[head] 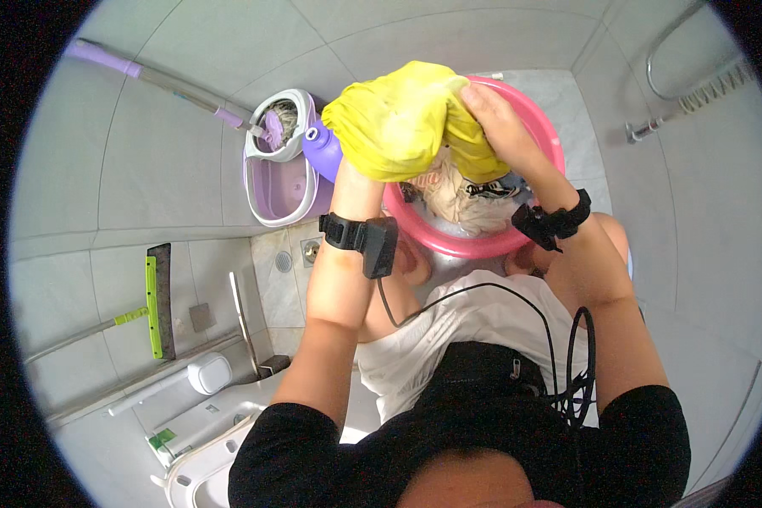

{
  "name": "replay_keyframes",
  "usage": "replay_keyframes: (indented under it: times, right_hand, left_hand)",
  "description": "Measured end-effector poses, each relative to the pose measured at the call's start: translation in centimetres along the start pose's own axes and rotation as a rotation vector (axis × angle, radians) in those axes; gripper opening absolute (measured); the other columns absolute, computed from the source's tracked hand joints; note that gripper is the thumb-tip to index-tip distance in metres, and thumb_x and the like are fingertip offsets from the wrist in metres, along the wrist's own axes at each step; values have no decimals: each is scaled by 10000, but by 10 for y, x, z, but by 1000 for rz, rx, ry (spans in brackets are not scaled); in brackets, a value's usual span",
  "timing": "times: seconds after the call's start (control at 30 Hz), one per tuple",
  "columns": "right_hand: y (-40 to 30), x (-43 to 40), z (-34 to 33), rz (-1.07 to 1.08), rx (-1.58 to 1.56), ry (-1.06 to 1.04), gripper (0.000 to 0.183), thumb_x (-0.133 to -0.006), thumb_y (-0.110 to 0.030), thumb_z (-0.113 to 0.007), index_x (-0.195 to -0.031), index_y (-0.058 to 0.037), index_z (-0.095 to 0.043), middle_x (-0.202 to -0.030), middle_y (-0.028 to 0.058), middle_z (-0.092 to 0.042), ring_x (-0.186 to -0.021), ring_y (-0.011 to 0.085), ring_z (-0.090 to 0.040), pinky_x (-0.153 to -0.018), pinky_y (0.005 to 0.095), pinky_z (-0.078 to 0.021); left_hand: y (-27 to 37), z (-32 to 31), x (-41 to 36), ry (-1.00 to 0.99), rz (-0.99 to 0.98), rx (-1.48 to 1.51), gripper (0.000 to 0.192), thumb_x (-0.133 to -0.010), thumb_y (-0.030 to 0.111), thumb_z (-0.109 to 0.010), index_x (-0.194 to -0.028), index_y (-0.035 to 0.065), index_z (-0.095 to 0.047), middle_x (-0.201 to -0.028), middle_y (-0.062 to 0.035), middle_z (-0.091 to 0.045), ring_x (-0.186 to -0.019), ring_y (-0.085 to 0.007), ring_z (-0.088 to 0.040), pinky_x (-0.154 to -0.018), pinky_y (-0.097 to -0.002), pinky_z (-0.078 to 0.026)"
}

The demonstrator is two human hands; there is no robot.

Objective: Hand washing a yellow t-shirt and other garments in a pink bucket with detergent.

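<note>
A bunched yellow cloth garment point(394, 127) is held up over the far left side of a pink plastic basin point(447, 246). It covers my left hand completely; only the left wrist point(360, 185) emerges below it. My right hand point(498, 124) grips the garment's right side, its fingertips near the top fold. A yellow end point(482, 159) hangs down toward the basin. Beneath it, wet beige cloth point(451, 200) and darker fabric point(508, 189) lie in the basin.
Left of the basin stand a purple plastic bottle point(322, 149) and a mop bucket point(251, 190) holding a mop point(279, 124). A green squeegee point(152, 308) leans at left. A black cable point(482, 286) crosses my lap. The toilet point(190, 470) is at lower left.
</note>
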State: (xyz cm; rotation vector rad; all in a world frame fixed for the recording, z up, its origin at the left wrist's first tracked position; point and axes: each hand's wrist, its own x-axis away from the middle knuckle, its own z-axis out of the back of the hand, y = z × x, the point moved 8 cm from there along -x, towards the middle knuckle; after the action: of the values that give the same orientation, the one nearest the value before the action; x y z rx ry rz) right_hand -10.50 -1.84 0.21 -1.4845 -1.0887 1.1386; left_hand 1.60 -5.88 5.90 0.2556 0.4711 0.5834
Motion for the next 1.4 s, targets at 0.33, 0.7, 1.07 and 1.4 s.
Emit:
replay_keyframes:
  times: [0.33, 0.7, 1.07, 1.4]
  right_hand:
    - [0, 2, -9, 114, 138, 33, 211, -827, -161, -516, -971, -9, -495, -848, 62, -550, -776, 124, -505, -703, 259, -418]
    - [-12, 1, 15, 148, 121, 188, 198, -841, -168, -499, -952, -4, -487, -802, 55, -537, -761, 116, -492, -680, 263, -410]
    - [-61, 12, 26, 436, 866, 375, 299, -799, -243, -534, -975, -5, -493, -903, 185, -514, -862, 341, -498, -752, 391, -405]
    - [-61, 22, -29, 741, 905, 113, 288, -835, -162, -418, -1051, 4, -514, -1074, 170, -522, -1050, 316, -463, -927, 404, -343]
  left_hand:
    - [-13, -27, 2, 83, -4, 490, 423, -786, 231, -520, -1149, 36, -429, -1104, -139, -510, -1001, -294, -481, -869, -339, -383]
    - [-10, -65, -22, -74, -32, -29, 412, -778, 213, -520, -1139, 30, -437, -1109, -146, -504, -1010, -297, -473, -878, -336, -375]
    - [38, -80, -22, -206, -149, 505, 351, -875, 184, -346, -1193, 37, -373, -1211, -115, -425, -1109, -221, -410, -947, -314, -317]
    - [30, -64, 1, 39, -19, 748, 439, -871, 185, -371, -1269, 35, -260, -1307, -110, -305, -1203, -208, -298, -1016, -279, -217]
